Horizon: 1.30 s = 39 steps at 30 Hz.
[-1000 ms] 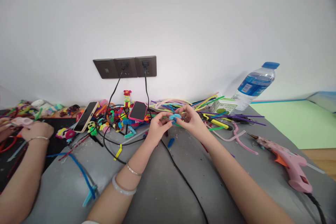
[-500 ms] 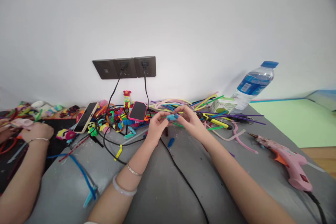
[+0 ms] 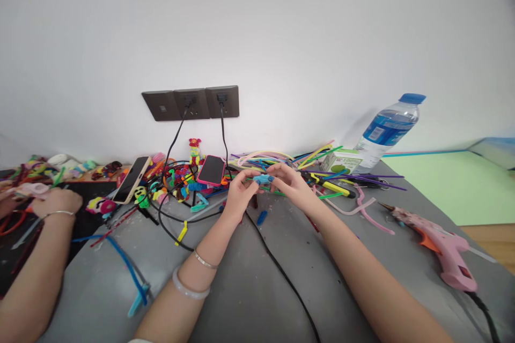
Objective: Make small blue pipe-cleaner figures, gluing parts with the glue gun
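Note:
Between both hands, above the grey table, is a small blue fuzzy pipe-cleaner piece. My left hand pinches its left end with thumb and fingers. At its right end, the closed fingertips of my right hand grip it too. Just below them a short dark blue fuzzy piece lies on the table. Behind my hands spreads a heap of coloured pipe cleaners. Yellow-and-black handled pliers rest right of my right hand.
A pink glue gun lies at the right. A water bottle and a small green-white box stand at the back. Black cables cross the table. Two phones lie among pipe-cleaner figures. Another person's hands work at far left.
The blue piece has turned slightly between my fingers, and its outline shows more. My right fingers have lowered and closed in a little. The rest looks the same.

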Available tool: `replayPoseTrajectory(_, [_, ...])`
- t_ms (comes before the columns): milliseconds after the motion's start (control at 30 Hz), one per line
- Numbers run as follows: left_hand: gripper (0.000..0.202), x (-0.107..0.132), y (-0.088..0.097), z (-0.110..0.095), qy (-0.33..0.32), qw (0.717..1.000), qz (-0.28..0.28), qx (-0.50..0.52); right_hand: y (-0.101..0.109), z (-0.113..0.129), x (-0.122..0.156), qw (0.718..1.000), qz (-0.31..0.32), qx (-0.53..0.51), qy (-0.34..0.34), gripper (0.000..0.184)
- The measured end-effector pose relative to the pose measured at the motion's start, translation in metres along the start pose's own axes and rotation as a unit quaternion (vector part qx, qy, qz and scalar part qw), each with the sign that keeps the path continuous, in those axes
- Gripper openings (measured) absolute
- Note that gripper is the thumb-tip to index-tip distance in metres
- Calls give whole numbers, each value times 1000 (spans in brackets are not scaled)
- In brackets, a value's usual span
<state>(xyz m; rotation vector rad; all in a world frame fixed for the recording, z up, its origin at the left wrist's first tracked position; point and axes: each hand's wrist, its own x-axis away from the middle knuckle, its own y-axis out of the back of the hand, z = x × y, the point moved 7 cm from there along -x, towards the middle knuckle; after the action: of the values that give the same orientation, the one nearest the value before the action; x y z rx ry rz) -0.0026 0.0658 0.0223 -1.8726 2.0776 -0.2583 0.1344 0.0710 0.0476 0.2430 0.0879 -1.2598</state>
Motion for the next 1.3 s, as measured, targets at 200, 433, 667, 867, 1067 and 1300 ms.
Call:
replayPoseTrajectory(200, [31, 0, 1, 0, -1, 1000, -9, -4, -1, 3, 0, 1000, 2, -8, 3, 26])
replayPoseTrajectory(433, [32, 0, 2, 2, 11, 1000, -16, 2, -2, 2, 1, 1000, 3, 3, -4, 30])
replayPoseTrajectory(667, [42, 1, 1, 3, 30, 999, -18, 32, -2, 7, 3, 999, -3, 22, 28, 33])
replayPoseTrajectory(867, [46, 0, 3, 6, 35, 998, -21, 40, -1, 11, 4, 999, -7, 29, 31, 33])
replayPoseTrajectory(1067, [41, 1, 2, 2, 15, 1000, -19, 19, 1, 11, 3, 999, -10, 41, 32, 31])
replayPoseTrajectory(1300, [37, 2, 0, -2, -7, 1000, -7, -4, 3, 13, 3, 997, -23, 56, 40, 30])
